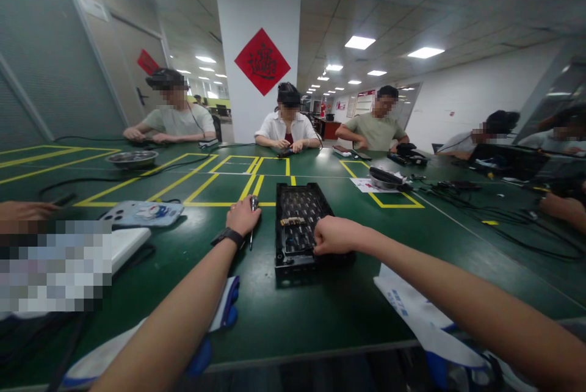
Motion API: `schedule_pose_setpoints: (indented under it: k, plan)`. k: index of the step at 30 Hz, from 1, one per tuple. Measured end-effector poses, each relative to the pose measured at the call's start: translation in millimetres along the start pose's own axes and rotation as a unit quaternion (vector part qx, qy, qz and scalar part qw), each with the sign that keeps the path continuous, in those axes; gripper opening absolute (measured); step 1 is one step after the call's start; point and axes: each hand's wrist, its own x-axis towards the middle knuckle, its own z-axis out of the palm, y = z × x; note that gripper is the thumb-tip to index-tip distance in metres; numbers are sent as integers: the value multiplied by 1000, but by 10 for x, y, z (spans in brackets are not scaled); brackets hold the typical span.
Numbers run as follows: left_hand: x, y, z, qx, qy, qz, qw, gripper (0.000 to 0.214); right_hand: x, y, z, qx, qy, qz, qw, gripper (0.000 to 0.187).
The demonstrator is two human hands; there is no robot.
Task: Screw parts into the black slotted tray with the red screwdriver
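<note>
A black gridded tray lies on the green table in front of me, with a small gold-toned part lying in it. My left hand, a watch on its wrist, is closed around a screwdriver held upright with its tip on the table, just left of the tray. My right hand is curled into a fist over the tray's near right edge; whatever its fingers hold is hidden.
A phone in a pale case and a white box lie to the left. White and blue bags sit near the front edge. Several people work around the table, with a metal bowl and cables among them.
</note>
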Motion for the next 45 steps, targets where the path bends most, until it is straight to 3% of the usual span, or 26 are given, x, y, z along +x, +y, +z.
schedule_pose_setpoints:
  k: [4,7,8,11,18,23,29,35,39,42,44,45]
  plan:
    - [-12,21,-34,7,5,3,1000,49,189,190,-175,45,91,18,995,27]
    - [-31,60,-64,26,23,-10,999,44,411,441,-171,104,158,56,980,36]
    - [-38,75,-74,29,27,-21,999,43,487,524,-131,147,191,67,968,36]
    - [-56,113,-97,12,19,-41,999,46,674,719,77,283,336,89,894,33]
    - [-49,111,-107,-11,-41,-49,998,48,853,1001,495,368,434,108,815,32]
    - [-48,133,-82,0,-41,-35,999,49,937,1229,593,408,445,123,788,30]
    - [-105,197,-75,26,-41,-21,999,44,1040,1245,603,423,435,113,787,25]
    - [-58,151,-91,-85,-31,-69,993,37,1048,1206,537,453,427,115,774,24]
    - [55,195,-171,-205,26,-55,977,43,937,1154,317,498,414,103,755,30]
    - [131,421,-318,-265,56,-33,962,50,863,963,32,530,377,71,756,34]
    - [119,681,-445,-293,92,-4,952,51,834,718,-143,551,313,39,772,35]
    - [83,832,-511,-289,109,20,951,50,825,572,-210,583,232,15,778,36]
